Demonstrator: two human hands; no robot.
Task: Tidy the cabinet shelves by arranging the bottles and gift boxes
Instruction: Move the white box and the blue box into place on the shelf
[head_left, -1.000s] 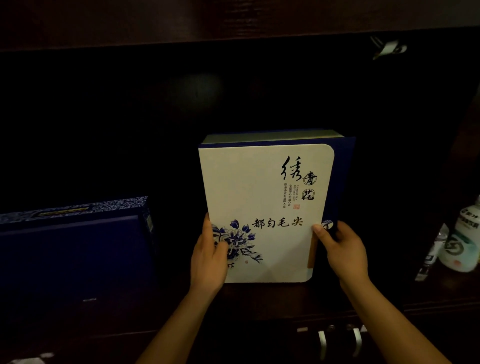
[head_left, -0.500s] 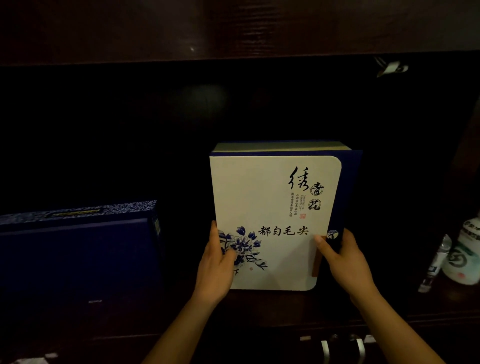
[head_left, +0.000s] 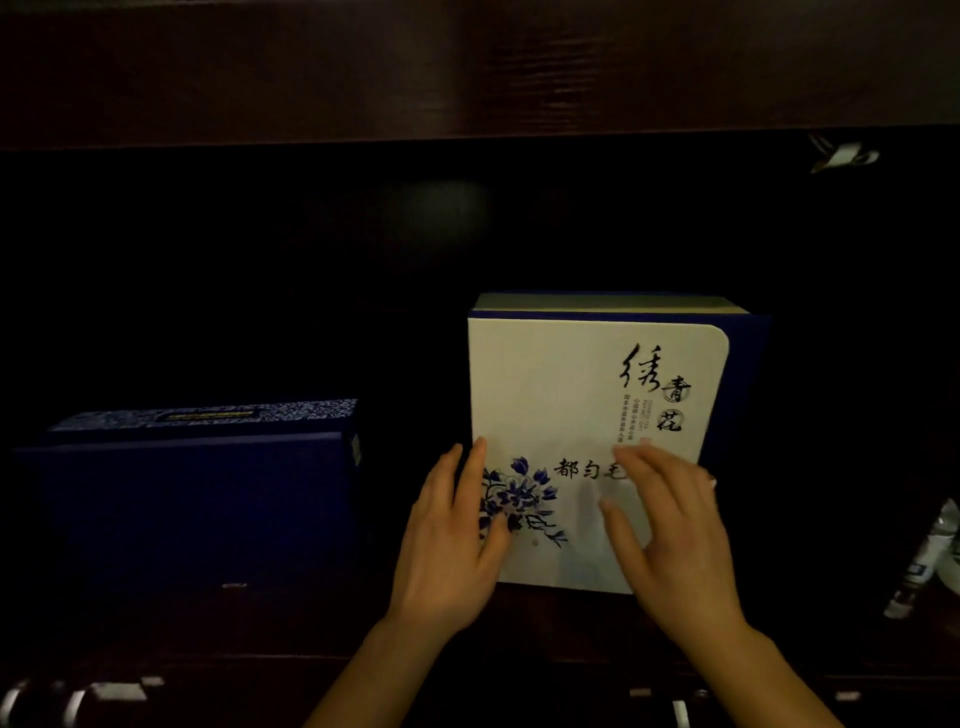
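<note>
Release of the right edge: the white gift box (head_left: 571, 395) now stands upright on the shelf (head_left: 545, 621) by itself.

Half a second ago the right hand (head_left: 670, 530) pinched the box's right edge. Now it is off that edge, blurred, fingers spread and holding nothing in front of the box's face; contact cannot be told. The left hand (head_left: 452, 530) lies with straight fingers along the box's left edge, thumb on the printed flower. Placement looks about finished. The box sits behind both hands, well apart from the dark blue gift box (head_left: 197, 493) on the left.
</note>
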